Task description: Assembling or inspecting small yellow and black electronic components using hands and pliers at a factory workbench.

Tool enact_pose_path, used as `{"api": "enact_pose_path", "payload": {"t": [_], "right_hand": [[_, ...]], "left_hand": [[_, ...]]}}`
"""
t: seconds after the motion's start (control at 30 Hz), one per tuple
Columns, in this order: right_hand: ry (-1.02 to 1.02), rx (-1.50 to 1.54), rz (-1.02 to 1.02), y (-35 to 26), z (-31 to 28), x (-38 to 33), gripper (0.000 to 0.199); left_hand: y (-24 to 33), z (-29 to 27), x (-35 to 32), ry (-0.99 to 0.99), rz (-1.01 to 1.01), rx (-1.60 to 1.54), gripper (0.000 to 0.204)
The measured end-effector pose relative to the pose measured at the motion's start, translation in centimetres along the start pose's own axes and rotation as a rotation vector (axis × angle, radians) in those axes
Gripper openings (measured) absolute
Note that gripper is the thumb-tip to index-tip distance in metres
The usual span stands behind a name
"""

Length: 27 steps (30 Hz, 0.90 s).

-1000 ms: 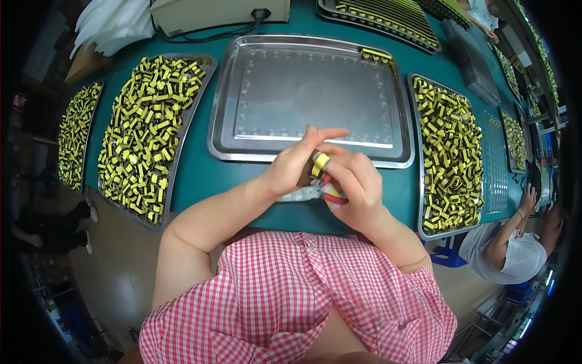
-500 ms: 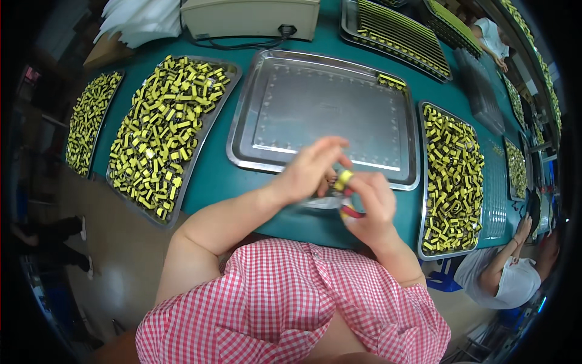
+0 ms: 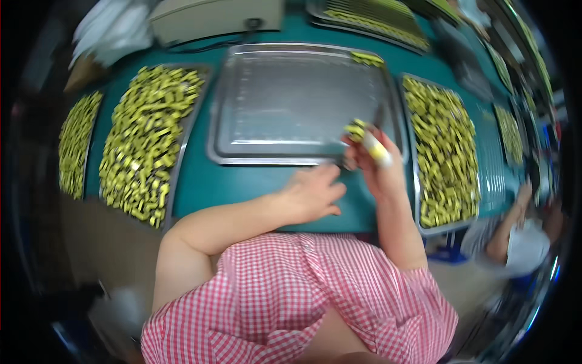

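My right hand (image 3: 383, 173) is closed over the near right part of the metal tray (image 3: 242, 159). Pinched at its fingertips are small yellow-and-black components (image 3: 356, 130), blurred by motion. A white-and-yellow piece (image 3: 377, 150) also shows against the fingers, and I cannot make out whether it is held or worn. My left hand (image 3: 312, 193) hovers over the green tabletop just in front of the tray, its fingers apart with nothing in them. At the tray's far right corner lies a short row of yellow components (image 3: 367, 58).
Heaps of yellow-and-black components fill a tray on the left (image 3: 195, 115), one farther left (image 3: 77, 145) and one on the right (image 3: 415, 151). A beige box-shaped device (image 3: 215, 21) with a cable stands at the back. Rows fill another tray (image 3: 370, 27). A co-worker (image 3: 524, 249) sits at right.
My hands have come apart: the right has moved up and right with the components, while the left has dropped slightly and spread its fingers. The whole view has shifted.
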State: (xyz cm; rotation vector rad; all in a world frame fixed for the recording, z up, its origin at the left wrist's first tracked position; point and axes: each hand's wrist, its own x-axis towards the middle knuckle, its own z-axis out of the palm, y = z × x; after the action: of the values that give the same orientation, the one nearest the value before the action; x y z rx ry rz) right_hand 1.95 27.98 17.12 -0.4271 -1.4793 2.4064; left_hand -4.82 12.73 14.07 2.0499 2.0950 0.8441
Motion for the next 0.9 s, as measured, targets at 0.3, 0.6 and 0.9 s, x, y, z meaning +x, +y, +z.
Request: {"api": "enact_pose_path", "payload": {"t": [0.3, 0.6, 0.9], "right_hand": [[-0.14, 0.362, 0.094, -0.3, -0.6, 0.3, 0.032], [-0.31, 0.452, 0.163, 0.6, -0.4, 0.3, 0.031], [-0.203, 0.458, 0.261, 0.1, 0.1, 0.8, 0.038]], "left_hand": [[0.8, -1.9, 1.4, 0.25, 0.124, 0.045, 0.038], [-1.1, -2.7, 2.6, 0.604, -0.318, -0.851, 0.031], [-3.5, -4.5, 3.3, 0.832, -0.408, -1.212, 0.024]]}}
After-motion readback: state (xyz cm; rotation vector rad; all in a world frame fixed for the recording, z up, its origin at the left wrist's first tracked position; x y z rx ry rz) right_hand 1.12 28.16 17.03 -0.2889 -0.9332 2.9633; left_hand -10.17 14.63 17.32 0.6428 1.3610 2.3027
